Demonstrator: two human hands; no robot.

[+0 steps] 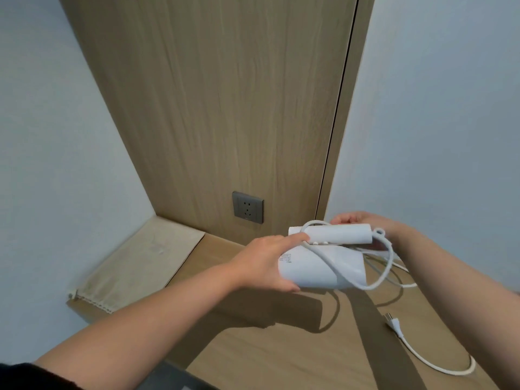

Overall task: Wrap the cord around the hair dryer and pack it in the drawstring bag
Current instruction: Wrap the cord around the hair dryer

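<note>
step in hand, as i judge it: wrapping the cord, early on. i have the hair dryer (320,266) lifted clear of the worktop (281,347), handle folded along the body. one loop of cord (389,266) hangs around it and sags below; more cord trails down behind it, and a long run lies slack on the worktop, ending in the plug (392,323), well apart from both hands on the near right.

left hand (264,266): fingers closed around the wide end of the dryer, thumb under it, index finger laid along the handle where the cord crosses. a firm hold on the dryer.

right hand (363,220): it sits at the far end of the handle, next to where the cord leaves it. the fingers are curled and mostly hidden behind the handle; i cannot tell whether they pinch the cord or only steady the handle.

drawstring bag (140,263): flat on the worktop to the left of the left hand, well apart, its mouth towards me and seemingly not opened.

next move, in my judgement: the right hand takes up the slack and lays further turns snug around the body, the left keeping the first loop from slipping off. the risk is loose turns sliding off the smooth shell.
</note>
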